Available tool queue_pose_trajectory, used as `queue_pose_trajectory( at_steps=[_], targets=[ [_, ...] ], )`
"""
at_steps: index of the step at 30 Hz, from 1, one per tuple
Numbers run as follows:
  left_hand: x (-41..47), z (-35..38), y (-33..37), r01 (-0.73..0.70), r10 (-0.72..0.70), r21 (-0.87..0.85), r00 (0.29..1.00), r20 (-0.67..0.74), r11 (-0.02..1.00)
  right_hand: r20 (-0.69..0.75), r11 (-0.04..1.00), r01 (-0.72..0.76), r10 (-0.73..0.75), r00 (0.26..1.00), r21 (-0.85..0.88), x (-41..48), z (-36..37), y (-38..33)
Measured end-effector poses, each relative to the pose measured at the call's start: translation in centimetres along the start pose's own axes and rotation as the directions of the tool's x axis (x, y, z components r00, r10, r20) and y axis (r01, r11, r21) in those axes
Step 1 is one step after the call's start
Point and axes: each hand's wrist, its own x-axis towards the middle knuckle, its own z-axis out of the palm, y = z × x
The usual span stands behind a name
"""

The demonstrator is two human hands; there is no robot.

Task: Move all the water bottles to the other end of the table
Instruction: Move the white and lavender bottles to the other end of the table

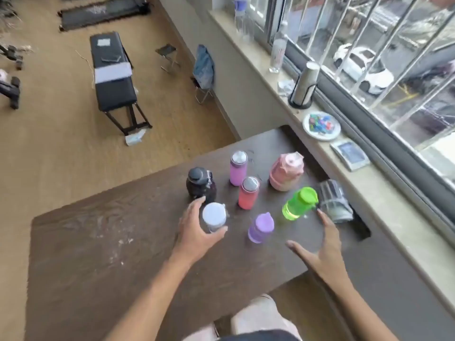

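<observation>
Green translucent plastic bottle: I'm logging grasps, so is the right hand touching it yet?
Apart. The head view shows dark table between the right hand and the green translucent plastic bottle; the fingertips stop short of it.

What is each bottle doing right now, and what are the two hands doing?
White-lidded bottle: upright, left hand curled around it.
Black bottle: upright, lid on.
Tall purple bottle: upright, lid on.
Red bottle: upright, lid on.
Pink jug: upright, lid on.
Green bottle: upright, lid on, untouched.
Small purple bottle: upright, lid on, untouched.
Left hand: open grip around the white-lidded bottle.
Right hand: open, empty.
</observation>
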Motion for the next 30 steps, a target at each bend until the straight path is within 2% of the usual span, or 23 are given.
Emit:
queue_pose_trajectory(
  at_steps=[3, 4, 6, 8, 11, 15, 18, 20, 22, 24, 27, 30],
  targets=[
    [2.7, 3.0, 1.0, -0.03, 0.014, 0.15, 0.994, 0.112, 0.988, 0.162, 0.999, 0.043, -0.047, 0.986, 0.032, 2.1, 3.2, 0.5],
    [3.2, 3.7, 1.3, -0.036, 0.014, 0.197, 0.994, 0.109, 0.98, 0.224, 0.999, 0.027, -0.037, 0.974, 0.048, 2.7, 4.6, 0.5],
    [3.2, 5.7, 0.7, -0.075, 0.074, 0.216, 0.997, 0.009, 0.974, 0.303, 0.997, -0.018, -0.006, 0.953, 0.075, 3.2, 7.9, 1.6],
    [3.2, 6.7, -0.2, -0.099, 0.12, 0.149, 0.983, -0.141, 0.984, 0.346, 0.993, -0.046, 0.007, 0.938, 0.105, 3.5, 10.6, 2.8],
    [3.5, 7.4, -2.2, -0.05, 0.064, 0.06, 0.961, -0.27, 0.997, 0.317, 0.981, -0.12, 0.067, 0.946, 0.151, 3.7, 13.4, 4.8],
    [3.1, 7.2, -3.3, 0.098, -0.111, -0.058, 0.955, -0.277, 0.993, 0.197, 0.971, -0.172, 0.138, 0.971, 0.165, 3.5, 14.7, 5.5],
    [3.1, 5.0, -3.5, 0.172, -0.201, -0.13, 0.943, -0.265, 0.977, 0.2, 0.97, -0.172, 0.137, 0.97, 0.17, 2.9, 15.7, 4.1],
    [1.9, 2.1, -4.3, 0.189, -0.222, -0.133, 0.924, -0.312, 0.973, 0.211, 0.972, -0.145, 0.105, 0.972, 0.184, 2.2, 17.2, 2.0],
    [-0.1, -1.8, -5.8, 0.161, -0.205, -0.138, 0.882, -0.423, 0.977, 0.257, 0.975, -0.097, 0.043, 0.965, 0.201, 1.6, 20.0, -1.1],
    [-2.6, -6.4, -8.1, 0.15, -0.232, -0.191, 0.806, -0.545, 0.97, 0.338, 0.973, -0.051, -0.028, 0.941, 0.223, 0.7, 24.1, -5.0],
    [-6.2, -13.1, -12.5, 0.164, -0.31, -0.276, 0.69, -0.654, 0.947, 0.477, 0.962, 0.055, -0.181, 0.86, 0.268, -1.1, 31.8, -12.5],
    [-8.5, -19.2, -17.6, 0.196, -0.353, -0.296, 0.597, -0.72, 0.935, 0.541, 0.917, 0.178, -0.358, 0.761, 0.356, -3.2, 40.4, -20.7]
  ],
)
